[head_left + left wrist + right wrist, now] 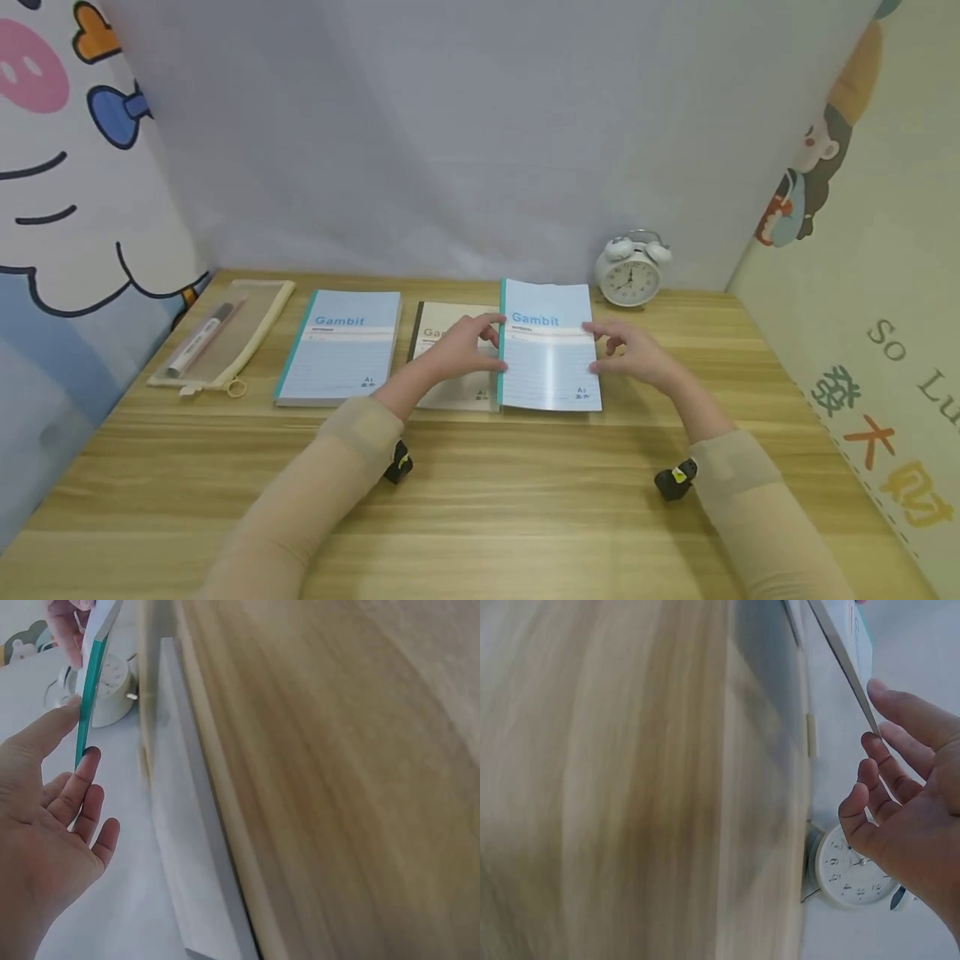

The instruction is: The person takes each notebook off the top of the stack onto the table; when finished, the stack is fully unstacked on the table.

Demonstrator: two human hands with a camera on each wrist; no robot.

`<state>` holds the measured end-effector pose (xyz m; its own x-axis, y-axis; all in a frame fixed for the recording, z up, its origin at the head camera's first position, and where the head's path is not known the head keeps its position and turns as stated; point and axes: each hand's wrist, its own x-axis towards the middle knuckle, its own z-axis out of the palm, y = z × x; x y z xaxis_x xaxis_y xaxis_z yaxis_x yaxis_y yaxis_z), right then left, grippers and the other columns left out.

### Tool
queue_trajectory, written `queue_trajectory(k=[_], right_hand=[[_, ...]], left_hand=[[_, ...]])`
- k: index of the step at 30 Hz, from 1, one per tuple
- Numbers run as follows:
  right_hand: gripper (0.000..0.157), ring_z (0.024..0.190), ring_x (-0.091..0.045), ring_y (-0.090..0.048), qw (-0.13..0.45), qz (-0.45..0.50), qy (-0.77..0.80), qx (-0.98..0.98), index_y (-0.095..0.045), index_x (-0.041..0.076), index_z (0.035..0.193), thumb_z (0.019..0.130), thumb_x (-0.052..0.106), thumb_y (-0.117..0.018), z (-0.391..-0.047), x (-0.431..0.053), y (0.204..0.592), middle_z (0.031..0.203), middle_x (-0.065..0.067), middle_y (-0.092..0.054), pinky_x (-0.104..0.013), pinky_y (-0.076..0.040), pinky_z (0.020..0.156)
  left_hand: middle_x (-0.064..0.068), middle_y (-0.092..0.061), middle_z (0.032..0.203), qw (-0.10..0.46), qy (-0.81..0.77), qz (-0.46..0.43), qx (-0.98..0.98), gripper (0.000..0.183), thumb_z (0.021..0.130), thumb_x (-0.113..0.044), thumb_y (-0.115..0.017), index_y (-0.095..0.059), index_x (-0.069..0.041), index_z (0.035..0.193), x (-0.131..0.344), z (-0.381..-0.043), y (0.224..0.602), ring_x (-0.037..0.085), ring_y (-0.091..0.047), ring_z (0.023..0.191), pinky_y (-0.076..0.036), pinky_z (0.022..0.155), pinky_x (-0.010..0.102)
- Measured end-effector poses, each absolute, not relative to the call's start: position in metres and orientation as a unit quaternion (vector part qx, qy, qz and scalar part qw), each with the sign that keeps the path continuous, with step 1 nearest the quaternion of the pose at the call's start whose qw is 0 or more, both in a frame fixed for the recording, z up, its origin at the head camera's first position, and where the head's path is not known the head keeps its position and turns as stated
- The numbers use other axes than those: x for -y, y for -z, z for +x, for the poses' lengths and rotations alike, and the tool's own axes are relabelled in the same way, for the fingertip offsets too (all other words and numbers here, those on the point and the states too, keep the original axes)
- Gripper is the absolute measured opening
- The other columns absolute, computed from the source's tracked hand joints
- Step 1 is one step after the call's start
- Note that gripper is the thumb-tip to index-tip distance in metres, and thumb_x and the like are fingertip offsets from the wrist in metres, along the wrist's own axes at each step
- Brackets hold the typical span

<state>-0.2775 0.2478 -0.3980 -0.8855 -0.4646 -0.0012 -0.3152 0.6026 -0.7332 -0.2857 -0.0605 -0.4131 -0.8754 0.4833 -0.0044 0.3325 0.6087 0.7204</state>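
Note:
Between both hands a light blue notebook point(551, 358) with a teal spine is held above the table, its cover reading "Gambit". My left hand point(467, 346) pinches its spine edge between thumb and fingers; the left wrist view shows the teal spine point(91, 694) in that grip. On the opposite edge, my right hand point(628, 352) pinches the notebook, as the right wrist view also shows. A beige notebook point(457, 392) with a dark spine lies flat beneath the left hand, partly hidden by it. Further left lies another blue notebook point(341, 350), thick and flat.
A mesh zip pouch point(255, 312) with a marker point(201, 340) showing through lies at the table's left. Behind the right hand stands a white twin-bell alarm clock point(632, 271). A pale cloth backdrop point(450, 150) rises behind the wooden table point(510, 517).

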Motion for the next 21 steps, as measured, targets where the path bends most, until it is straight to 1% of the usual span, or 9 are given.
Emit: queue_trajectory(k=[6, 12, 15, 17, 19, 21], right_hand=[[0.071, 0.092, -0.027, -0.049, 0.118, -0.226, 0.346, -0.903, -0.046, 0.0, 0.138, 0.076, 0.015, -0.079, -0.281, -0.256, 0.406, 0.118, -0.017, -0.054, -0.029, -0.042, 0.073], [0.071, 0.092, -0.026, -0.048, 0.137, -0.207, 0.325, -0.913, -0.044, 0.001, 0.139, 0.078, 0.017, -0.077, -0.282, -0.258, 0.411, 0.118, -0.018, -0.053, -0.029, -0.042, 0.071], [0.072, 0.097, -0.027, -0.049, 0.146, -0.201, 0.315, -0.916, -0.044, 0.002, 0.14, 0.079, 0.02, -0.077, -0.283, -0.258, 0.412, 0.122, -0.019, -0.052, -0.033, -0.043, 0.078], [0.072, 0.103, -0.03, -0.049, 0.155, -0.199, 0.31, -0.917, -0.043, 0.002, 0.14, 0.079, 0.02, -0.076, -0.285, -0.258, 0.413, 0.127, -0.021, -0.051, -0.039, -0.044, 0.085], [0.072, 0.108, -0.032, -0.048, 0.163, -0.196, 0.307, -0.917, -0.042, 0.002, 0.14, 0.079, 0.02, -0.076, -0.286, -0.259, 0.414, 0.132, -0.024, -0.048, -0.045, -0.043, 0.091], [0.072, 0.109, -0.034, -0.048, 0.168, -0.196, 0.304, -0.917, -0.042, 0.001, 0.14, 0.08, 0.018, -0.075, -0.288, -0.259, 0.416, 0.134, -0.025, -0.047, -0.048, -0.041, 0.094]], left_hand=[[0.0, -0.061, 0.104, 0.109, -0.345, 0.219, -0.906, 0.077, 0.078, -0.026, -0.079, -0.04, -0.01, 0.142, 0.046, -0.29, 0.425, 0.02, -0.051, 0.107, -0.04, 0.098, 0.038], [-0.001, -0.061, 0.104, 0.102, -0.29, 0.224, -0.925, 0.072, 0.079, -0.031, -0.077, -0.044, -0.011, 0.139, 0.039, -0.292, 0.432, 0.02, -0.047, 0.106, -0.036, 0.099, 0.042], [-0.003, -0.062, 0.1, 0.089, -0.258, 0.232, -0.934, 0.07, 0.078, -0.034, -0.077, -0.047, -0.01, 0.137, 0.036, -0.293, 0.435, 0.019, -0.047, 0.102, -0.034, 0.1, 0.045], [-0.004, -0.062, 0.098, 0.084, -0.239, 0.238, -0.938, 0.069, 0.078, -0.037, -0.076, -0.049, -0.01, 0.136, 0.034, -0.294, 0.436, 0.018, -0.047, 0.099, -0.034, 0.099, 0.045], [-0.005, -0.061, 0.095, 0.081, -0.224, 0.245, -0.94, 0.067, 0.079, -0.039, -0.076, -0.052, -0.01, 0.134, 0.033, -0.294, 0.437, 0.017, -0.046, 0.095, -0.035, 0.095, 0.042], [-0.005, -0.06, 0.094, 0.081, -0.214, 0.249, -0.941, 0.064, 0.079, -0.04, -0.075, -0.054, -0.011, 0.133, 0.032, -0.293, 0.436, 0.016, -0.045, 0.092, -0.035, 0.088, 0.037]])
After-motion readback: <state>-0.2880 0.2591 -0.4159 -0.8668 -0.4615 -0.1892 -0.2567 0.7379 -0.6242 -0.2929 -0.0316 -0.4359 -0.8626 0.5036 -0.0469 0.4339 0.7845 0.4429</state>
